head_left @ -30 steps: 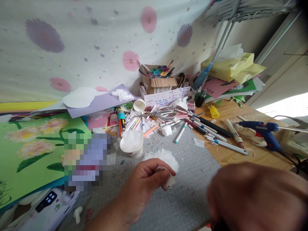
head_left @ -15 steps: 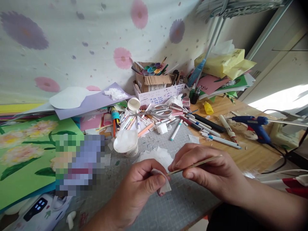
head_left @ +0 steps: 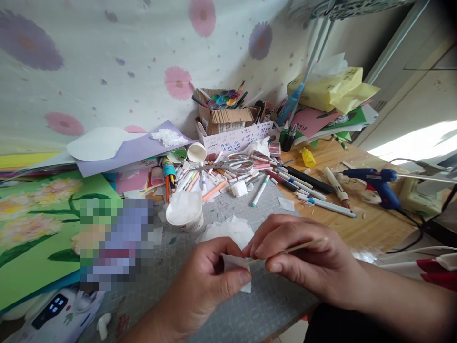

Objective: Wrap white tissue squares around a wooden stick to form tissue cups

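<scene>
Pinched between the thumb and fingers of my left hand [head_left: 217,281] is a small piece of white tissue paper [head_left: 235,263]. My right hand [head_left: 303,262] grips a thin wooden stick [head_left: 303,246], its near end reaching the tissue at my left fingertips. The stick's tip is partly hidden by my fingers and the paper. Just beyond both hands lies a pile of white tissue pieces [head_left: 228,231] on the grey cutting mat [head_left: 178,286]. A paper cup [head_left: 184,214] lined with white paper stands to the left of that pile.
Markers and pens [head_left: 262,190] lie heaped behind the hands, with scissors [head_left: 237,163] on top. To the right is a blue hot glue gun [head_left: 378,178] with its cord. Green painted paper [head_left: 32,247] covers the left, near a white earbud [head_left: 103,326].
My left thumb has shifted further over the tissue, and my right fingers have come closer to the left hand. The stick now lies at a flatter angle. The view has moved slightly.
</scene>
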